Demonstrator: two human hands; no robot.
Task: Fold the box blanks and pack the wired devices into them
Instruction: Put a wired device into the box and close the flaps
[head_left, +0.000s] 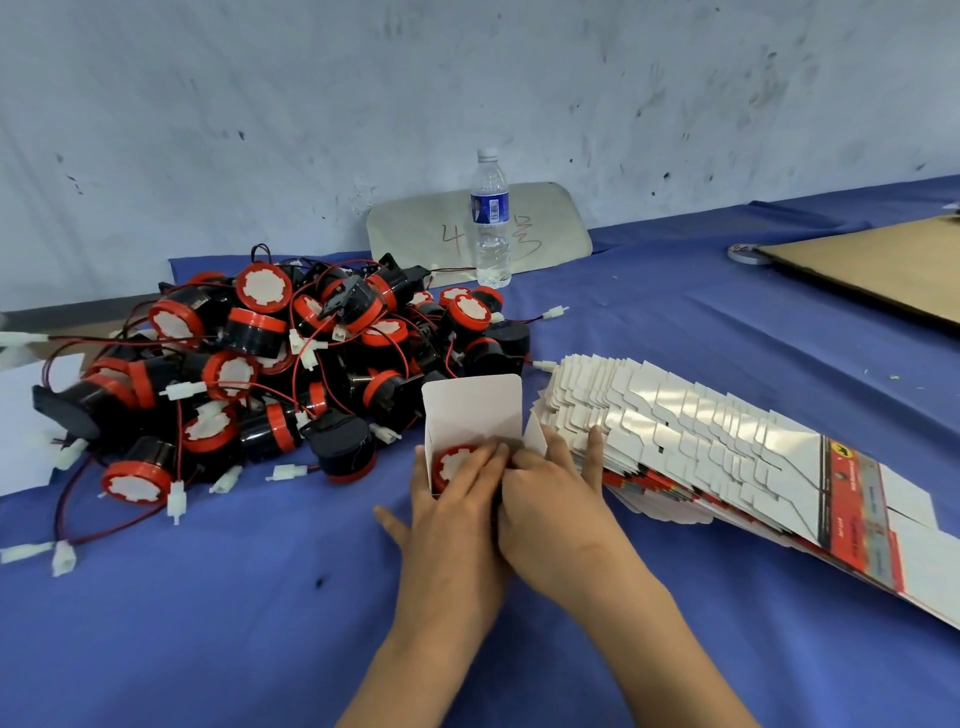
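Head view only. Box (470, 415) stands open-topped on the blue cloth (260, 597), centre of scene, top flap (471, 400) upright at the far side. One device (457, 465) already sits inside, red cap with white disc facing up at the near-left corner.

Left hand (452, 499) lies over the near box edge, fingers fairly straight, pressing on the device and the box mouth. Right hand (550, 493) is beside it, touching it; fingers extended toward the box's right side flap (535, 439), whether pinching it I can't tell.

Handling guess: thin card, light, creases easily, so hold by the walls and fold along the scored lines. Devices look like rigid plastic, modest weight; the trailing wires will snag, so tuck them in before closing.

Loose device pile (270, 364) far-left, wires tangled. Flat blanks (701, 447) fanned out right, touching the right fingertips. Water bottle (490, 218) far centre.
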